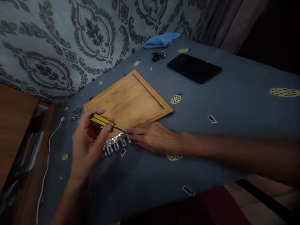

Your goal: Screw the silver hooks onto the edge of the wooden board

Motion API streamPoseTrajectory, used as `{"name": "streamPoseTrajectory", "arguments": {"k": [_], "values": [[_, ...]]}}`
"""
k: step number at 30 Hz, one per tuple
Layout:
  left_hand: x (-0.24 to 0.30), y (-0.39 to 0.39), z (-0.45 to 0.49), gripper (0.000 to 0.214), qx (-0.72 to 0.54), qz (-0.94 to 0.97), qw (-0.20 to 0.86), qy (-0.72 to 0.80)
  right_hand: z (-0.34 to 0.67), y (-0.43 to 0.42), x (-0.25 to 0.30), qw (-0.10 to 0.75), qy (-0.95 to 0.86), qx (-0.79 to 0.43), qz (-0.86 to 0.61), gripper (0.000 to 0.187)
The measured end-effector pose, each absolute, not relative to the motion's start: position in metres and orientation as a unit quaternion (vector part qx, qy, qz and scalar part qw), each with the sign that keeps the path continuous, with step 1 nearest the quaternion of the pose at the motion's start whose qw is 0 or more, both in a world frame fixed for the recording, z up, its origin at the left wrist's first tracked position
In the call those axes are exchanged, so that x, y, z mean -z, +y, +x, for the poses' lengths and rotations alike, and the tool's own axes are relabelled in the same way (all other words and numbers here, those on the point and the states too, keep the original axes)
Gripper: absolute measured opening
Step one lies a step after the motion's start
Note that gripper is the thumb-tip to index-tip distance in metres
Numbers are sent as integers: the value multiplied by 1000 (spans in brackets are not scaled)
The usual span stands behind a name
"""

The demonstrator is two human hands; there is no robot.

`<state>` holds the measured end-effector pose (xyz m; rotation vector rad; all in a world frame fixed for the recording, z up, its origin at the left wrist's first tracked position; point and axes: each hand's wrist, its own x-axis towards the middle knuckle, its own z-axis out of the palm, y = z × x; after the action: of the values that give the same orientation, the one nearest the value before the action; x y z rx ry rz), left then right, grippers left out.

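Note:
My left hand (87, 142) is closed round a yellow and black screwdriver (103, 120), its thin tip pointing right to the near edge of a wooden board (127, 101). My right hand (154, 137) lies flat on the blue cloth, fingers stretched and pressed against the end of a metal hook rail (116, 143) that runs along the board's near edge. The rail carries several silver hooks that hang toward me. The screwdriver tip meets the rail just by my right fingertips.
The board lies on a bed with a blue pineapple-print sheet (234, 103). A black tablet (194, 67), a bunch of keys (157, 56) and a blue cloth (161, 40) lie farther back. A white cable (48, 153) trails at the left near a wooden shelf (14, 125).

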<state>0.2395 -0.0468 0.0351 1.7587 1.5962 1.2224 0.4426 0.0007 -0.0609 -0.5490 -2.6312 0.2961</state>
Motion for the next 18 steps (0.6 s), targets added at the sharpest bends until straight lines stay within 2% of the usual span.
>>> {"name": "streamPoseTrajectory", "arguments": {"k": [7,13,18], "values": [[-31,-45,243,18,-446,636,220,589,443,0,59,206,-953,-98,-198,30],[-34,-46,241,29,-453,625,250,585,442,0,59,200,-953,-99,-206,30],[-33,-46,242,16,-446,638,211,591,443,0,58,198,-955,-104,-197,31]]}}
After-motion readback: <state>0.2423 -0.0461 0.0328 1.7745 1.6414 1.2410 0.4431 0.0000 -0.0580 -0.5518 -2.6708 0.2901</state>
